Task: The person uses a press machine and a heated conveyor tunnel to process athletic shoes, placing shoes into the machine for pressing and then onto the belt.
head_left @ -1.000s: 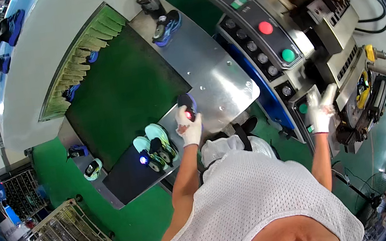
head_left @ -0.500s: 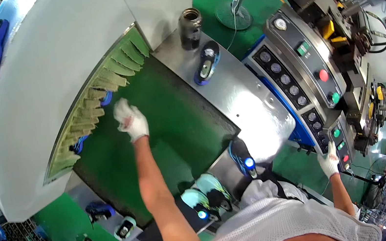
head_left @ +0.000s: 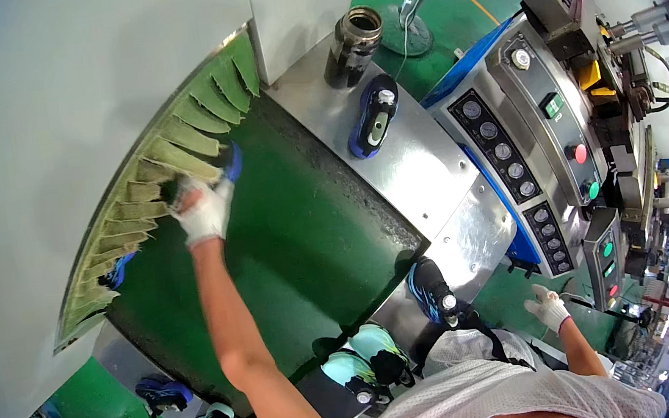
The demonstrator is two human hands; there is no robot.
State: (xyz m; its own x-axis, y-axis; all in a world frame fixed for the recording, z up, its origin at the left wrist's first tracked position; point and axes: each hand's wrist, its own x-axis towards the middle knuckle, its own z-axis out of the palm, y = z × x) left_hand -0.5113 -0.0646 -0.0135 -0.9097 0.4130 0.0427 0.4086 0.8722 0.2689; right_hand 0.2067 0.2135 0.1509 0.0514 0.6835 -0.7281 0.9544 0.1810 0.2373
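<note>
My left hand (head_left: 205, 213), in a white glove, reaches to the hanging green fabric flaps (head_left: 161, 161) of a pale machine's curved opening. Its blurred fingers appear closed on a shoe with a blue sole (head_left: 234, 163), whose upper is mostly hidden by the flaps and the hand. Farther left, a second blue-soled shoe (head_left: 116, 272) shows partly under the flaps. My right hand (head_left: 549, 309), gloved too, is held out at the right below a control box (head_left: 605, 256). Its fingers are apart and it holds nothing.
A green belt (head_left: 296, 240) runs from the opening between metal ledges. Dark shoes (head_left: 373, 118) (head_left: 431, 289) and a dark open bottle (head_left: 352, 48) stand on the right ledge. Mint shoes (head_left: 360, 359) lie close to my body. Machine panels (head_left: 507, 159) with gauges and buttons rise at right.
My left hand has moved in to the flaps, and the shoe there has come farther out to the right. My right hand has drawn away from the control box. The view has shifted slightly.
</note>
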